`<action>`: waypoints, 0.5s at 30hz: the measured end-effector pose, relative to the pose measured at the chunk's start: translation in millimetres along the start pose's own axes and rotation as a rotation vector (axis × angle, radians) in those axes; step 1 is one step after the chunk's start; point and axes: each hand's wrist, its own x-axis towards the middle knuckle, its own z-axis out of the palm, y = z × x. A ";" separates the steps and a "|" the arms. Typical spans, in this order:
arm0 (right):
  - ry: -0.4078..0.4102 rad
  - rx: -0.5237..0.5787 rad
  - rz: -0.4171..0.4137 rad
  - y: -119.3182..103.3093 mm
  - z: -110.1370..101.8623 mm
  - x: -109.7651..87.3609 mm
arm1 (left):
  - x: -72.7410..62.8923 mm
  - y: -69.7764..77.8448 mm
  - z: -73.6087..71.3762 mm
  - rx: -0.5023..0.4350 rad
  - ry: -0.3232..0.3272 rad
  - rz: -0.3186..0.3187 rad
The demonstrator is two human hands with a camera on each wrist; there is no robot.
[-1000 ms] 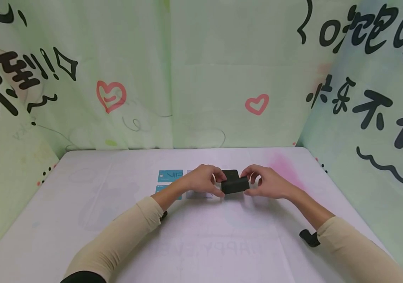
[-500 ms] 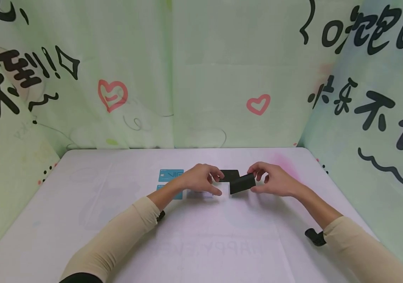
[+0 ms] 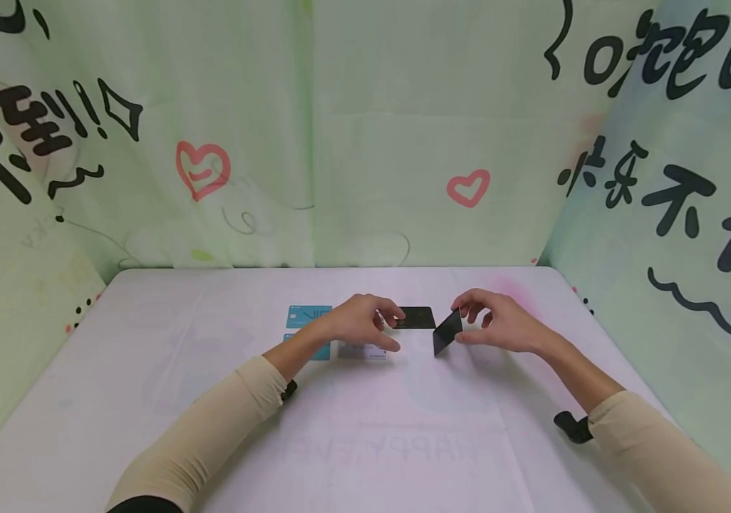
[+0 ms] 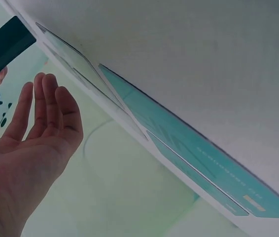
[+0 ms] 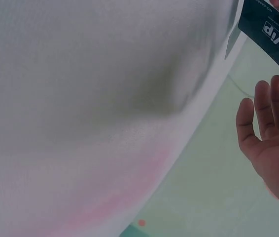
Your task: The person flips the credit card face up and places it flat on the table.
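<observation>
A black card (image 3: 447, 333) with white "Vip" print, legible in the right wrist view, is pinched at its edge by my right hand (image 3: 496, 322). It is tilted up above the table, its lower corner pointing down. My left hand (image 3: 360, 318) hovers to the left, fingers loosely bent and nothing between them. Beside its fingertips, a second black card (image 3: 420, 318) lies flat on the table. Under and left of that hand lie two blue cards, the far one (image 3: 303, 314) and the near one (image 3: 323, 352), plus a pale card (image 3: 365, 353) partly hidden by the hand.
The cards lie on a white-covered table (image 3: 365, 420), towards its back edge. Green printed curtains (image 3: 372, 85) with hearts and lettering enclose the back and both sides. A black wrist device (image 3: 573, 427) sits at the right sleeve.
My right hand has moved right, drawing the black card away from the left hand, which has let go of it. The card has turned to a steeper slant. The left hand has shifted slightly left.
</observation>
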 end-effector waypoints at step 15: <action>-0.046 -0.107 -0.028 -4.5 -6.2 10.8 | -1.6 -0.7 -0.4 0.005 0.000 0.009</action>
